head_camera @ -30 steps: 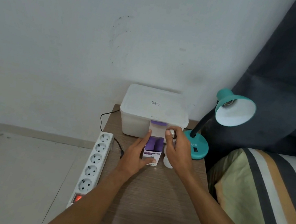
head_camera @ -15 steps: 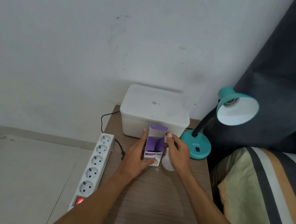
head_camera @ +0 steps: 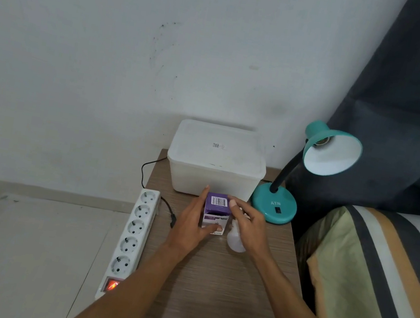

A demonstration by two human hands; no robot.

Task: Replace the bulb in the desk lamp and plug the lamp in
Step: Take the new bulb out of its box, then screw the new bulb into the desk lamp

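Note:
A purple and white bulb box (head_camera: 216, 213) stands upright on the wooden bedside table (head_camera: 223, 293), its barcoded top flap down. My left hand (head_camera: 189, 227) grips its left side, thumb on the front. My right hand (head_camera: 246, 223) has thumb and forefinger at the flap's right edge, and its other fingers seem to hold a white bulb (head_camera: 235, 242) under the palm. The teal desk lamp (head_camera: 274, 204) stands at the back right, and its shade (head_camera: 331, 156) shows an empty socket. The lamp's black plug (head_camera: 173, 220) lies loose at the table's left edge.
A white power strip (head_camera: 133, 234) with a lit red switch (head_camera: 112, 285) lies on the lower surface left of the table. A lidded white plastic container (head_camera: 217, 160) sits at the back of the table. A striped bed (head_camera: 376, 281) borders the right.
The box's top flap stood open before and now lies closed, barcode up. My right hand, which held the bulb base-up beside the box, has lowered onto the flap.

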